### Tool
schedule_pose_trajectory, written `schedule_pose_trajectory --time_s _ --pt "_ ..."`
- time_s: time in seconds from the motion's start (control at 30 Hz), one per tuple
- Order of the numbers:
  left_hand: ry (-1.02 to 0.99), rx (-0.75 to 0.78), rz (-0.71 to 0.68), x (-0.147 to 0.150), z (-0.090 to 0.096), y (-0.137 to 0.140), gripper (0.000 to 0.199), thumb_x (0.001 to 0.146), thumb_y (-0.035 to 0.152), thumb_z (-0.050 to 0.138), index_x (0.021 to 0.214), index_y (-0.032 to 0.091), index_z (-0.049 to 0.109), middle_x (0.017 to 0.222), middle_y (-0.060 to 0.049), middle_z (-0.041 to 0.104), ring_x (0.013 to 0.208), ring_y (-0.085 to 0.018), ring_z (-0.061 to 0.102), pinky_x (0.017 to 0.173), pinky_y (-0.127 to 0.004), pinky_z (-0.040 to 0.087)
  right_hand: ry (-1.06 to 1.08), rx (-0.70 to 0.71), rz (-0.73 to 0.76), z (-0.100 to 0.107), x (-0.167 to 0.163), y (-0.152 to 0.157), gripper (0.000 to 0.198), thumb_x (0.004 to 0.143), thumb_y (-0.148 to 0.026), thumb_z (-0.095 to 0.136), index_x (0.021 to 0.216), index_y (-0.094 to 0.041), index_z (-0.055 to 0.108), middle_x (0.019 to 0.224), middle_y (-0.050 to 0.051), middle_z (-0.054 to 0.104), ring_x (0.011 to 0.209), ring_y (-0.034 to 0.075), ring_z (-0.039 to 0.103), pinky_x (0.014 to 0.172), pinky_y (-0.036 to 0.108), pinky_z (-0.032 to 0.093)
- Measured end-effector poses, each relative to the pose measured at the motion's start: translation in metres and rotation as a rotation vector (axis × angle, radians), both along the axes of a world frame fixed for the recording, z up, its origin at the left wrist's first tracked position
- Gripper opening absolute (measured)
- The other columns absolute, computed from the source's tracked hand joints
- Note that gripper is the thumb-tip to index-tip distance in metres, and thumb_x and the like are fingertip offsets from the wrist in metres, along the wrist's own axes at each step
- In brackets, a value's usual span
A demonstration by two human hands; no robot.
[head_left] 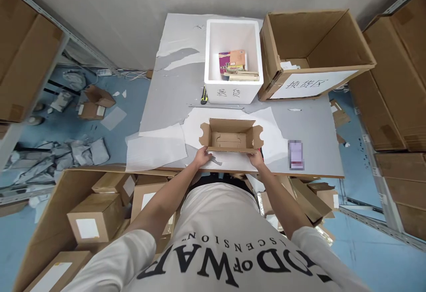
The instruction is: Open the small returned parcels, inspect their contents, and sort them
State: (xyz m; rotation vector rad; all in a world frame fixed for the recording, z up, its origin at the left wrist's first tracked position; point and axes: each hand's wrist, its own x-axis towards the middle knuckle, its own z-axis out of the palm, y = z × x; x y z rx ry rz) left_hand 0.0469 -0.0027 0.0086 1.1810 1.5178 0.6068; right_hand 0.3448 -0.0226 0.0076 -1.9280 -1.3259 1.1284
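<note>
A small cardboard box [229, 148] with its top open and its end flaps spread stands on white paper near the table's front edge. Its inside shows only brown board with a cut tab in the bottom. My left hand [202, 157] is closed on its near left corner, and my right hand [256, 159] grips the near right corner. Beside the right hand a small red and black item [262, 151] peeks out, mostly hidden.
On the grey table [151, 92] stand a white foam box [233, 93] holding several books and a large carton [319, 85] with a handwritten label. A yellow-black utility knife [204, 96] and a blurred phone [296, 155] lie there. Parcels fill a big carton [45, 225] below left.
</note>
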Motion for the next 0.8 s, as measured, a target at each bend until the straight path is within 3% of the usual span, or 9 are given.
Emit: schedule_pose_trajectory --time_s 0.17,0.33,0.43,0.57,0.7,0.8 --pt "-0.182 0.041 0.048 -0.003 0.003 -0.001 0.042 0.060 0.019 0.063 0.102 0.015 0.061 0.110 -0.009 0.067 0.110 -0.023 0.060 0.101 -0.043 0.043 0.074 0.038 -0.002 0.003 -0.003 -0.009 0.034 0.072 -0.018 0.050 0.106 -0.021 0.058 0.121 0.011 0.062 0.113 0.024 0.059 0.093 0.044 0.050" --pt "-0.292 0.108 0.104 -0.014 0.025 -0.006 0.057 0.062 0.024 0.071 0.117 0.018 0.055 0.130 -0.014 0.058 0.125 -0.028 0.052 0.107 -0.049 0.036 0.328 0.113 -0.013 0.025 -0.008 -0.017 0.047 0.076 -0.036 0.061 0.120 -0.023 0.051 0.131 0.010 0.056 0.123 0.023 0.052 0.100 0.044 0.046" --pt "-0.291 0.170 0.115 -0.017 0.039 -0.008 0.063 0.065 0.029 0.073 0.124 0.019 0.051 0.134 -0.015 0.055 0.126 -0.029 0.050 0.104 -0.049 0.040 0.428 0.152 -0.010 0.042 -0.011 -0.017 0.053 0.076 -0.047 0.064 0.121 -0.024 0.051 0.133 0.011 0.055 0.121 0.025 0.054 0.101 0.045 0.045" --pt "-0.225 0.238 0.087 -0.021 0.051 -0.013 0.065 0.070 0.037 0.073 0.128 0.020 0.050 0.131 -0.015 0.055 0.121 -0.028 0.054 0.097 -0.047 0.048 0.359 0.159 -0.007 0.063 -0.012 -0.015 0.061 0.076 -0.055 0.063 0.127 -0.024 0.050 0.135 0.013 0.052 0.113 0.026 0.058 0.094 0.047 0.050" --pt "-0.169 0.260 0.043 -0.026 0.051 -0.018 0.075 0.064 0.037 0.079 0.131 0.023 0.049 0.130 -0.012 0.052 0.115 -0.025 0.056 0.094 -0.044 0.051 0.345 0.132 0.038 0.072 -0.009 -0.019 0.066 0.072 -0.050 0.068 0.130 -0.025 0.050 0.133 0.012 0.052 0.107 0.024 0.058 0.091 0.045 0.052" --pt "-0.145 0.243 0.011 -0.029 0.043 -0.022 0.078 0.061 0.034 0.081 0.132 0.024 0.050 0.129 -0.011 0.051 0.112 -0.024 0.056 0.091 -0.043 0.052 0.328 0.079 0.049 0.066 -0.009 -0.027 0.071 0.067 -0.040 0.075 0.132 -0.026 0.049 0.134 0.011 0.051 0.107 0.023 0.058 0.092 0.044 0.052"
